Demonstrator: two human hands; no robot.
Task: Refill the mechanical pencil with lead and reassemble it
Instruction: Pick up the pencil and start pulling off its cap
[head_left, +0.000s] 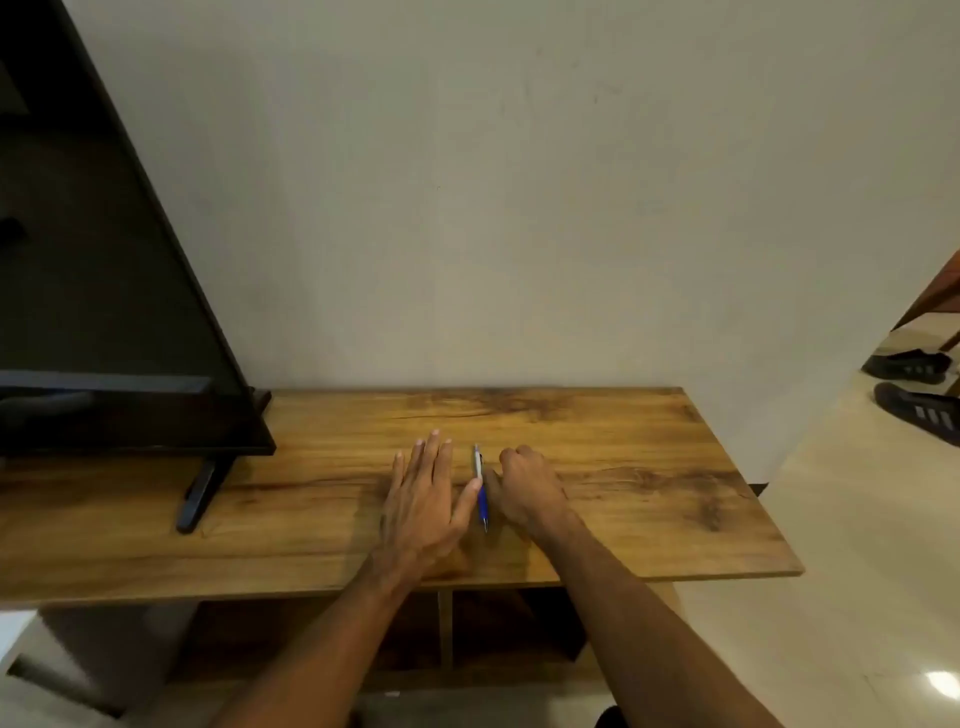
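The pencil (480, 488) lies mid-bench (649, 514) between the hands, its length running from wall edge to near edge. The left hand (423, 499) lies flat with fingers straight and its thumb touching the pencil. The right hand (524, 488) is curled just beside it; I cannot tell whether it pinches the pencil.

Bare left hand (423, 499), right hand (527, 488), bare forearms (623, 597)
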